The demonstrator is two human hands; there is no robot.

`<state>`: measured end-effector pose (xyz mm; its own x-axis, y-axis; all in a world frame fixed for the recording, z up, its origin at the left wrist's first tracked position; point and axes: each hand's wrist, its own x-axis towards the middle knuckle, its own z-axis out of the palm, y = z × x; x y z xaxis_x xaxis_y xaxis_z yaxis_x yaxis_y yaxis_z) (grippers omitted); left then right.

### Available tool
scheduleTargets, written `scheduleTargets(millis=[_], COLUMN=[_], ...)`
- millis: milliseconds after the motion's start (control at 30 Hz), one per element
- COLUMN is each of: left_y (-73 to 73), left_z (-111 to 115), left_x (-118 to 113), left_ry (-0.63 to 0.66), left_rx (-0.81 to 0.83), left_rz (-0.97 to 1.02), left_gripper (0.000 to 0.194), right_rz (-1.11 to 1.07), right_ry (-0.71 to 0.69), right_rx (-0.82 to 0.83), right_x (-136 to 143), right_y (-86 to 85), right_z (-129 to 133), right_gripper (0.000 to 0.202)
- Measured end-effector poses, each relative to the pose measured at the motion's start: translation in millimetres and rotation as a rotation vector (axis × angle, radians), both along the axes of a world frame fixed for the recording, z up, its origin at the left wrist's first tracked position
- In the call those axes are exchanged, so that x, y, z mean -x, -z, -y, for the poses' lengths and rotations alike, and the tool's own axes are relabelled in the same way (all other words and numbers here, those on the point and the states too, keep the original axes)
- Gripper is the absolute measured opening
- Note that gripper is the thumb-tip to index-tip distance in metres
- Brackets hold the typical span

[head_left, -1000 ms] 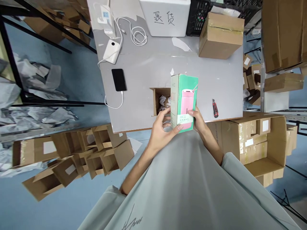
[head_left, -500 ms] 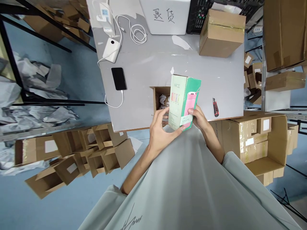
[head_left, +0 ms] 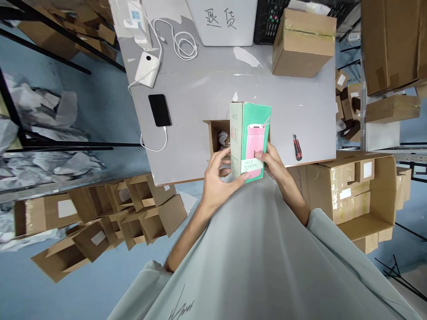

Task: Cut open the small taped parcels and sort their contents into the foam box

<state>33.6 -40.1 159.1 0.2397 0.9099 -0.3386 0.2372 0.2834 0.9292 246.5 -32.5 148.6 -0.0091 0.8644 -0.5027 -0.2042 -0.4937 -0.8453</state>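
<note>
Between my two hands is a green and white product box point(head_left: 256, 113) with a pink tumbler printed on its front and "NICE" lettering. My left hand point(head_left: 215, 180) holds it at the lower left, thumb on the front bottom edge. Gripping the right side is my right hand point(head_left: 273, 162), its thumb on the printed front. Behind the box, an open cardboard box point(head_left: 214, 138) with crumpled paper inside sits at the table's near edge, partly hidden. A red and black utility knife point(head_left: 297, 147) lies on the table to the right.
On the grey table point(head_left: 196, 98) are a black phone point(head_left: 159, 110) on a cable, a white power bank point(head_left: 147, 69), a white bin point(head_left: 223, 26) and a taped carton point(head_left: 303, 44). Open cartons point(head_left: 160, 213) stand at lower left; a large open carton point(head_left: 382, 191) is at right.
The product box has been turned so its green front faces me more and its white side shows less. Both hands keep hold of it. The whole view has shifted slightly.
</note>
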Motion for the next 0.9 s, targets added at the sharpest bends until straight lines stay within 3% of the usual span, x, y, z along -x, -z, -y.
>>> scheduleTargets(millis=[300, 500, 633, 733, 800, 900], left_y=[2.3, 9.2, 4.2, 2.6, 6.4, 16.8], left_z=[1.7, -0.2, 1.3, 2.7, 0.4, -8.1], left_x=[-5.6, -2.9, -6.7, -7.7, -4.4, 4.9], left_ry=[-0.032, -0.058, -0.088, -0.104, -0.094, -0.026], left_rx=[0.033, 0.062, -0.094, -0.195, -0.183, -0.016], left_rz=[0.046, 0.052, -0.113, -0.188, -0.12, 0.12], left_gripper=[0.085, 0.084, 0.085, 0.092, 0.088, 0.078], right_rz=[0.105, 0.111, 0.279, 0.269, 0.209, 0.084], right_ry=[0.06, -0.059, -0.073, -0.081, -0.069, -0.084], right_rx=[-0.048, -0.086, -0.125, -0.098, -0.082, -0.092], right_x=[3.5, 0.9, 6.2, 7.7, 5.4, 0.2], right_y=[0.7, -11.6, -12.0, -9.0, -7.0, -4.6], right_z=[0.5, -5.2, -3.7, -2.2, -2.3, -3.7], right_gripper=[0.045, 0.051, 0.07, 0.09, 0.099, 0.102])
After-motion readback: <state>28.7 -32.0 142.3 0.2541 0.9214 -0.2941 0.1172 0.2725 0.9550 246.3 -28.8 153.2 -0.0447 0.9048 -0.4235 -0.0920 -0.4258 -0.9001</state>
